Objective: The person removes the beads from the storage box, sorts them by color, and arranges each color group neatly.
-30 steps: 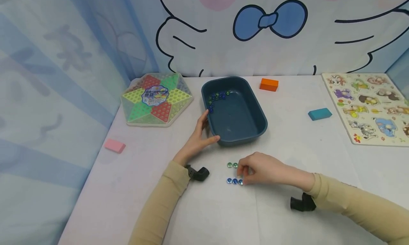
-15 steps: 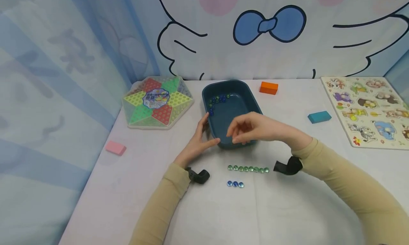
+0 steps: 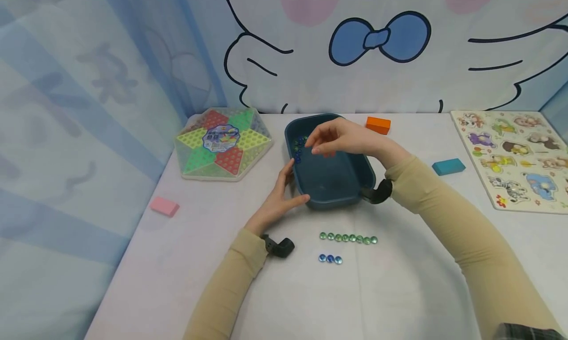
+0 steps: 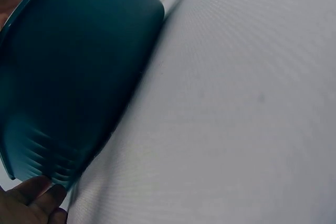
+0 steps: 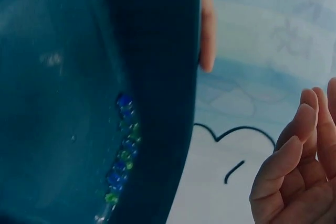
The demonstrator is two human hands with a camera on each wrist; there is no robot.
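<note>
Eight green glass beads (image 3: 345,238) are lined up on the white tabletop (image 3: 399,300), with just three blue beads (image 3: 330,258) rowed up nearer the body, so the step in hand looks like another bead being fetched from the dark teal tub (image 3: 333,200). The right hand (image 3: 341,137) is held over the tub, fingers loosely bent, thumb tip kept a bit apart from the index, nothing seen pinched. The tub's near-left side is steadied by the left hand (image 3: 277,197), thumb and fingers spread apart, not clamped. Next, a lower reach and a light fingertip pinch are probably called for, likely on a blue one. Looks-wise, the loose beads (image 5: 126,156) are small, rounded and shiny, blue and green mixed, bunched along the tub's left wall.
</note>
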